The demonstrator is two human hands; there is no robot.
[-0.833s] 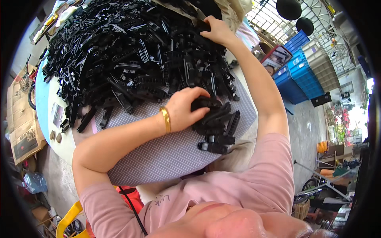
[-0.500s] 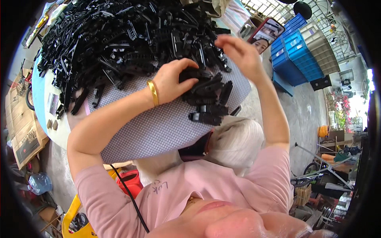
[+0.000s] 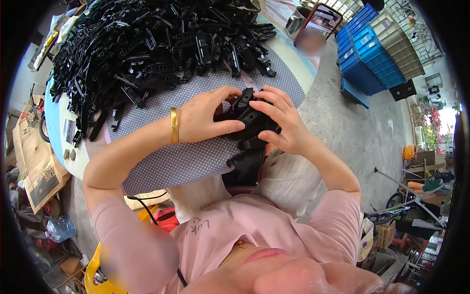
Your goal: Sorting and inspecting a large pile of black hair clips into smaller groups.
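Near the front right edge of the table, my two hands close round a bunch of black plastic parts (image 3: 249, 117). My left hand (image 3: 208, 112), below a gold bangle (image 3: 174, 125), grips the bunch from the left, its thumb across the near side. From the right, my right hand (image 3: 284, 117) holds the same bunch with bent fingers over its top and the thumb on its near side. Several parts show between the hands; others are hidden by the fingers. A large heap of similar black plastic parts (image 3: 147, 54) covers the far side of the table.
The table bears a grey patterned cloth (image 3: 171, 164). Beyond its far right edge a phone (image 3: 320, 22) stands propped beside a metal pot (image 3: 296, 22). Blue crates (image 3: 362, 61) are stacked on the floor to the right. At the left leans a flattened cardboard box (image 3: 36, 161).
My right hand has come down from the heap's right side onto the parts. The bunch by my left hand has been gathered up between both hands.
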